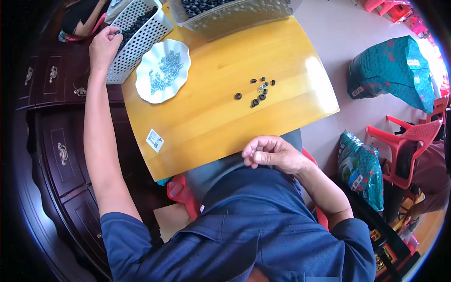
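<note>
My left hand (104, 48) reaches to the rim of a tall white perforated basket (141, 44) at the far left. Its thumb and fingers close on a small black part (118, 33), beside the many dark parts in the basket. Over the table's near edge, my right hand (277, 154) is curled with its thumb against the fingers; whether anything small is inside is hidden. Several small black round parts (256, 102) and a few clear pieces (261, 88) lie loosely grouped on the yellow wooden table (206, 122).
A wavy-edged white plate (142, 77) holds many tiny clear pieces. Behind it stands a translucent tub (225, 23) of black parts. A white label (154, 140) sits at the table's left. Dark drawers (58, 160) flank my left arm; teal sacks (390, 70) and a red chair (408, 141) stand right.
</note>
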`<move>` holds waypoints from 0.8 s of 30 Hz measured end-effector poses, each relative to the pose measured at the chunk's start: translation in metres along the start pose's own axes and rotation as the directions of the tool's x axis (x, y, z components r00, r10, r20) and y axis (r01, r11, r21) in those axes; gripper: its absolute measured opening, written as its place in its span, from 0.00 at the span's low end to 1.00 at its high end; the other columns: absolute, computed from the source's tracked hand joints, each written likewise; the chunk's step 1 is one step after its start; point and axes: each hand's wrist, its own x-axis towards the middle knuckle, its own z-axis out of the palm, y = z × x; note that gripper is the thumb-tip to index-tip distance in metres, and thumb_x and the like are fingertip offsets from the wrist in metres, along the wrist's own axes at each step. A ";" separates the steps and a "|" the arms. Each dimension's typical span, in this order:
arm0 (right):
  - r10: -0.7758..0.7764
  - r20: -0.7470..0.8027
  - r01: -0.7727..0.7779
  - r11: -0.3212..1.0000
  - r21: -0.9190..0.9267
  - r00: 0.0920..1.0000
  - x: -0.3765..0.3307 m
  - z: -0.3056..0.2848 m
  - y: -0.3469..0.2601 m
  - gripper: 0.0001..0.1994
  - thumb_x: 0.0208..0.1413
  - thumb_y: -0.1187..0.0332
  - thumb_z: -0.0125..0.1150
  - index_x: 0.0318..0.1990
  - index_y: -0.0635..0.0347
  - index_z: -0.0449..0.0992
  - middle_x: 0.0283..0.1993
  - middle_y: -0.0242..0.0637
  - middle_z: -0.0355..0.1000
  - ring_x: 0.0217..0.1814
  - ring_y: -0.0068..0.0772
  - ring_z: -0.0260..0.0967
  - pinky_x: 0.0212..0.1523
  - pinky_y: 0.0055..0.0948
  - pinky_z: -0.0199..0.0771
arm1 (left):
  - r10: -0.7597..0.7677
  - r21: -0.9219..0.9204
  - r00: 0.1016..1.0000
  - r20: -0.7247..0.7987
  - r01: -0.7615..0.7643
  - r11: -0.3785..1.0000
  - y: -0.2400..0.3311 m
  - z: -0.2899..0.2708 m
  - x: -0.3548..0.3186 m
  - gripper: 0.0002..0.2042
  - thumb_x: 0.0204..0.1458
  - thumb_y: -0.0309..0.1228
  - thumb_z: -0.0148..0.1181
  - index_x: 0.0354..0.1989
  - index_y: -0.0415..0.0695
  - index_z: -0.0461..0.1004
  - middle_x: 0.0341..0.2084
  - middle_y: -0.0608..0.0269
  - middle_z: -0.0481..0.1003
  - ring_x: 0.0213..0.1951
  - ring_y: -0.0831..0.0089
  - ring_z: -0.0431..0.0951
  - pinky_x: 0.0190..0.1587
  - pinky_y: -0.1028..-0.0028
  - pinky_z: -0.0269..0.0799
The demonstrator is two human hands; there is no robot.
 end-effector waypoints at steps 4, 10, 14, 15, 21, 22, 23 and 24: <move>0.056 0.018 -0.056 0.998 -0.029 0.998 0.008 -0.001 -0.010 0.11 0.66 0.66 0.59 0.51 0.60 0.76 0.47 0.33 0.76 0.50 0.24 0.72 0.54 0.26 0.72 | -0.006 0.039 0.997 0.072 0.004 0.999 -0.014 0.018 0.015 0.15 0.52 0.37 0.64 0.45 0.44 0.81 0.31 0.61 0.83 0.34 0.73 0.82 0.41 0.72 0.75; -0.023 0.112 0.013 0.996 0.084 0.993 0.039 -0.003 0.000 0.12 0.68 0.64 0.57 0.52 0.60 0.75 0.46 0.32 0.75 0.51 0.23 0.72 0.54 0.27 0.72 | -0.078 0.121 0.979 0.187 0.055 0.991 -0.031 0.027 0.025 0.17 0.51 0.40 0.64 0.46 0.46 0.82 0.34 0.56 0.84 0.39 0.64 0.85 0.47 0.68 0.76; -0.040 0.123 0.026 0.993 0.112 0.992 0.040 -0.002 0.006 0.13 0.67 0.63 0.59 0.52 0.61 0.76 0.46 0.35 0.77 0.48 0.23 0.74 0.51 0.25 0.75 | -0.145 0.090 0.984 0.106 0.135 0.987 -0.031 0.014 0.021 0.21 0.53 0.41 0.65 0.53 0.43 0.79 0.38 0.55 0.84 0.41 0.68 0.84 0.49 0.71 0.75; -0.039 0.128 0.024 0.993 0.117 0.991 0.040 -0.002 0.004 0.13 0.67 0.63 0.59 0.52 0.61 0.76 0.46 0.35 0.77 0.48 0.23 0.74 0.51 0.25 0.75 | -0.147 0.097 0.983 0.107 0.137 0.986 -0.029 0.007 0.017 0.21 0.53 0.41 0.65 0.53 0.43 0.79 0.38 0.55 0.84 0.41 0.68 0.84 0.49 0.71 0.75; -0.056 0.081 0.044 0.988 0.147 0.995 0.036 -0.009 0.005 0.14 0.67 0.63 0.59 0.52 0.63 0.76 0.45 0.35 0.77 0.49 0.24 0.74 0.51 0.26 0.75 | 0.115 -0.620 0.978 0.172 0.017 0.784 0.111 0.027 -0.079 0.07 0.60 0.24 0.61 0.45 0.38 0.80 0.34 0.71 0.77 0.36 0.86 0.74 0.39 0.83 0.69; -0.054 0.083 0.042 0.989 0.142 0.995 0.035 -0.009 0.004 0.14 0.67 0.63 0.59 0.52 0.63 0.76 0.45 0.35 0.77 0.49 0.24 0.74 0.51 0.26 0.75 | 0.179 -0.623 0.951 0.251 0.018 0.782 0.139 0.033 -0.102 0.06 0.58 0.22 0.61 0.42 0.39 0.80 0.32 0.73 0.77 0.33 0.86 0.73 0.36 0.82 0.69; -0.051 0.092 0.038 0.990 0.139 0.994 0.035 -0.007 0.004 0.14 0.67 0.63 0.59 0.52 0.63 0.76 0.45 0.35 0.77 0.49 0.24 0.74 0.51 0.26 0.75 | 0.190 -0.585 0.917 0.351 0.056 0.809 0.164 0.037 -0.127 0.04 0.57 0.21 0.62 0.39 0.40 0.81 0.29 0.74 0.75 0.29 0.85 0.72 0.33 0.80 0.68; -0.048 0.108 0.033 0.990 0.139 0.993 0.036 -0.004 0.004 0.14 0.67 0.63 0.59 0.52 0.63 0.76 0.45 0.35 0.77 0.49 0.24 0.74 0.51 0.26 0.75 | 0.332 -0.574 0.903 0.274 -0.124 0.810 0.183 0.045 -0.144 0.03 0.54 0.21 0.64 0.37 0.39 0.81 0.25 0.71 0.76 0.26 0.83 0.73 0.30 0.79 0.68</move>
